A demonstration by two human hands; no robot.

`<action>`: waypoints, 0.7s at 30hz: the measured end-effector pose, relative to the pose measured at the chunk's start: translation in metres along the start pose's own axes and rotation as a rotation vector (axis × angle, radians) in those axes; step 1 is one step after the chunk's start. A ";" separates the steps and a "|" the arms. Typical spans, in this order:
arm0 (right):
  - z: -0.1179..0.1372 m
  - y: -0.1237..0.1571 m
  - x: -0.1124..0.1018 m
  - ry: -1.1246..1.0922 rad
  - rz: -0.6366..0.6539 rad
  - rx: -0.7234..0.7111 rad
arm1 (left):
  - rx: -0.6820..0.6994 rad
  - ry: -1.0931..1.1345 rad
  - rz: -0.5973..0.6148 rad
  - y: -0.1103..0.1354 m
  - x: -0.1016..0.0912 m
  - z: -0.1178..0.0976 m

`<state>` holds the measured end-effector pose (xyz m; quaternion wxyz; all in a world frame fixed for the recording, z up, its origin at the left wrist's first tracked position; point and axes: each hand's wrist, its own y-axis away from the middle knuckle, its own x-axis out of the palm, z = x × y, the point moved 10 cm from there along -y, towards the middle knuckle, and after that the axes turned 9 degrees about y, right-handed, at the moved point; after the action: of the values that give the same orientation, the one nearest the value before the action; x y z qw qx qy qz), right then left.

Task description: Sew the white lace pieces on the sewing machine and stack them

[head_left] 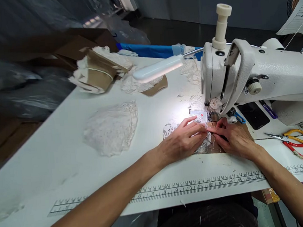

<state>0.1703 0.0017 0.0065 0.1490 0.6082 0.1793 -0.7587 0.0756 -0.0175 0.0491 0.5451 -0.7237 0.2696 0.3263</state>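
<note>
Under the needle of the white sewing machine lies a white lace piece, largely covered by my hands. My left hand rests on it just left of the presser foot, its fingers bent together and gripping the lace edge. From the right, my right hand meets it, thumb and fingers pinched on the same lace in front of the foot. The fingertips of both hands almost touch. Beneath them is a shiny metal plate with brownish covering. Exactly how the fingertips grip is partly hidden.
A stack of pale lace pieces lies to the left. A tied bundle and a white lamp are farther back. Scissors and a black phone lie right. A printed ruler runs along the table's front edge.
</note>
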 end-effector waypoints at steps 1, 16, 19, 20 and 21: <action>0.000 0.000 0.000 -0.022 -0.007 -0.003 | 0.008 0.002 0.005 0.000 0.001 0.000; 0.008 0.020 -0.016 -0.180 -0.173 -0.105 | 0.027 -0.003 -0.012 0.000 0.002 -0.002; 0.016 0.021 -0.011 -0.107 -0.137 -0.152 | 0.028 -0.002 -0.030 0.000 0.001 -0.003; 0.018 0.021 -0.010 -0.074 -0.129 -0.162 | 0.026 0.005 -0.035 0.000 0.000 -0.002; 0.019 0.020 -0.009 -0.039 -0.121 -0.166 | 0.021 0.014 -0.036 0.000 -0.001 -0.002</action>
<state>0.1644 -0.0253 0.0172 0.1564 0.5669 0.2752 -0.7605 0.0753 -0.0191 0.0499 0.5566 -0.7249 0.2639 0.3084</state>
